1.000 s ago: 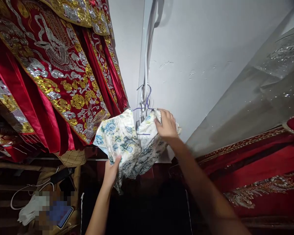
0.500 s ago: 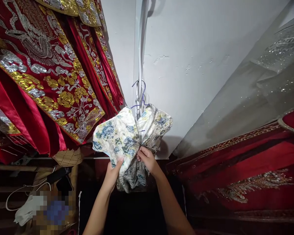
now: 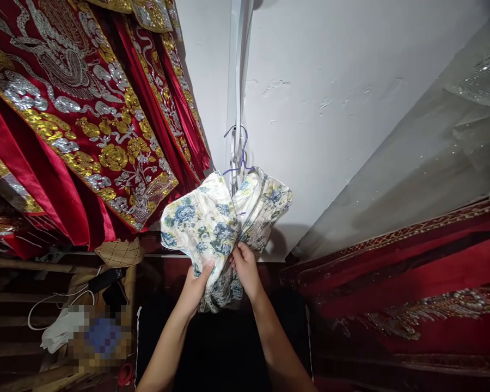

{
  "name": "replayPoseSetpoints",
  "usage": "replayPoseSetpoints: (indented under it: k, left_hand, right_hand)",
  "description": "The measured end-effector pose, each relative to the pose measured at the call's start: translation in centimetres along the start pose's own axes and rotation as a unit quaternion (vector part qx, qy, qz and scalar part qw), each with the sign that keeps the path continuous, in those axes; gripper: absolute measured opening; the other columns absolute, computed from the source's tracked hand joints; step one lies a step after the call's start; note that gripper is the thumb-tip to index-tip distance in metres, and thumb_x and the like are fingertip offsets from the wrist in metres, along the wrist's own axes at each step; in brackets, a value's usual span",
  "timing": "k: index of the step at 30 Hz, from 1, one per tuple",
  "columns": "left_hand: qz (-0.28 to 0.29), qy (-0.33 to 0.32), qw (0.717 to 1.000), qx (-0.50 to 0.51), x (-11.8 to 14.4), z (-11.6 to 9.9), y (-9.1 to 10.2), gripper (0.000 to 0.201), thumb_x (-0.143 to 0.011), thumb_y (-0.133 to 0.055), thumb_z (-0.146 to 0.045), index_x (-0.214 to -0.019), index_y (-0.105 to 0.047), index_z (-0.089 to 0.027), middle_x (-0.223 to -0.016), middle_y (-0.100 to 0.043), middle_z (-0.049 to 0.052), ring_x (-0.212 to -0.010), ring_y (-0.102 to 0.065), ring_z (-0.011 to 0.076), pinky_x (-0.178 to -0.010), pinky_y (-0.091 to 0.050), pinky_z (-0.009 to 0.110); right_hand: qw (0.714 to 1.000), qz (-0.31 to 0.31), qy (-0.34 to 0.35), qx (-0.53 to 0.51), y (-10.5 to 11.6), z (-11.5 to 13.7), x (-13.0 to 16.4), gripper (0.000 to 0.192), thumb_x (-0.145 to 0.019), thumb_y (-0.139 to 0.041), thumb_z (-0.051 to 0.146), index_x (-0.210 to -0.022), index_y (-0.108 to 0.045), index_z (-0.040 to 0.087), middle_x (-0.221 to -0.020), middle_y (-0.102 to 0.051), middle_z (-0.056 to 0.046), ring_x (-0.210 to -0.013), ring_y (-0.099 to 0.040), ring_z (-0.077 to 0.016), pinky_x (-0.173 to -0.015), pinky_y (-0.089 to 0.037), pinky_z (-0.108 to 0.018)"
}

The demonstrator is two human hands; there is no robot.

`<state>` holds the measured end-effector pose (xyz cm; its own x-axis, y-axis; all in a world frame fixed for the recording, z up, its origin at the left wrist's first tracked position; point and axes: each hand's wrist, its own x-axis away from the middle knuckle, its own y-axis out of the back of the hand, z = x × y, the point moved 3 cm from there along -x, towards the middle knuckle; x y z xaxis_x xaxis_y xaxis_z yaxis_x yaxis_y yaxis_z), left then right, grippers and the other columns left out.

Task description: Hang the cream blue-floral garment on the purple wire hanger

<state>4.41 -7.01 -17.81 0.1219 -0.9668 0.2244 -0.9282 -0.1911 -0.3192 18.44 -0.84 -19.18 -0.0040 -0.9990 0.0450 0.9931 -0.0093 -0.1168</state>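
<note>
Near the middle of the scene, a flowery shirt (image 3: 200, 218) hangs on a purple hanger (image 3: 244, 152), which seems to hang from the white strip (image 3: 237, 71) by the far wall (image 3: 310, 136). The hanger sits under the shoulders, maybe so the shirt holds itself up and both hands can be at its front. To the left, the left hand (image 3: 196, 283) pinches the cloth, thumb on top, other fingers mostly hidden, likely to hold it steady. To the right, the right hand (image 3: 247, 268) pinches the front edge; I cannot tell if its fingers hide something small.
</note>
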Motion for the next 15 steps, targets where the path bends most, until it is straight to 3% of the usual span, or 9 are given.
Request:
replayPoseSetpoints:
  k: [4,6,8,10,12,15]
  left_hand:
    - [0.007,-0.009,0.999,-0.034,-0.6,0.5,0.6,0.054,-0.081,-0.073,-0.048,-0.125,-0.067,-0.016,-0.123,-0.07,0.015,-0.121,-0.063,0.034,-0.108,-0.045,0.047]
    - [-0.046,-0.068,0.99,-0.114,-1.2,0.6,1.5,0.053,-0.082,-0.072,-0.045,-0.125,-0.065,-0.016,-0.13,-0.065,0.016,-0.128,-0.056,0.0364,-0.113,-0.039,0.05]
    - [-0.146,-0.168,0.95,-0.219,-1.4,0.4,2.3,0.058,-0.081,-0.072,-0.039,-0.134,-0.056,-0.02,-0.148,-0.05,0.016,-0.141,-0.041,0.0374,-0.121,-0.025,0.052]
    - [-0.191,-0.257,0.899,-0.3,-1.3,0.6,2.1,0.072,-0.081,-0.072,-0.032,-0.146,-0.042,-0.024,-0.161,-0.031,0.014,-0.15,-0.024,0.0357,-0.124,-0.013,0.051]
    - [-0.136,-0.29,0.886,-0.336,-1.3,1.4,0.9,0.077,-0.081,-0.07,-0.03,-0.15,-0.036,-0.025,-0.162,-0.028,0.014,-0.151,-0.021,0.0344,-0.123,-0.012,0.051]
    - [-0.007,-0.251,0.915,-0.316,-1.7,2.8,-1.3,0.043,-0.085,-0.062,-0.029,-0.128,-0.059,-0.022,-0.131,-0.061,0.013,-0.128,-0.052,0.0319,-0.111,-0.036,0.046]
  right_hand:
    - [1.0,0.02,-0.017,-0.013,0.6,0.5,0.2,0.029,-0.086,-0.057,0.042,-0.067,-0.048,0.023,-0.056,-0.047,0.004,-0.05,-0.042,-0.012,-0.049,-0.032,-0.026]
    - [0.997,0.032,-0.058,-0.05,1.2,0.4,0.5,0.03,-0.084,-0.056,0.039,-0.063,-0.043,0.023,-0.051,-0.044,0.005,-0.045,-0.037,-0.0096,-0.045,-0.027,-0.024]
    - [0.992,0.051,-0.099,-0.06,1.8,0.2,0.9,0.027,-0.081,-0.057,0.037,-0.062,-0.044,0.022,-0.048,-0.044,0.005,-0.041,-0.035,-0.0086,-0.043,-0.025,-0.024]
    - [0.989,0.07,-0.123,-0.038,2.2,0.0,1.4,0.022,-0.078,-0.057,0.036,-0.063,-0.051,0.021,-0.045,-0.049,0.004,-0.039,-0.038,-0.009,-0.041,-0.025,-0.023]
    - [0.987,0.093,-0.133,-0.01,2.1,-0.2,2.0,0.021,-0.078,-0.057,0.036,-0.064,-0.057,0.02,-0.045,-0.053,0.002,-0.037,-0.041,-0.0096,-0.039,-0.026,-0.023]
    - [0.985,0.127,-0.118,0.022,1.3,-0.4,2.7,0.027,-0.08,-0.059,0.039,-0.061,-0.062,0.02,-0.045,-0.058,-0.001,-0.033,-0.044,-0.0114,-0.036,-0.028,-0.024]
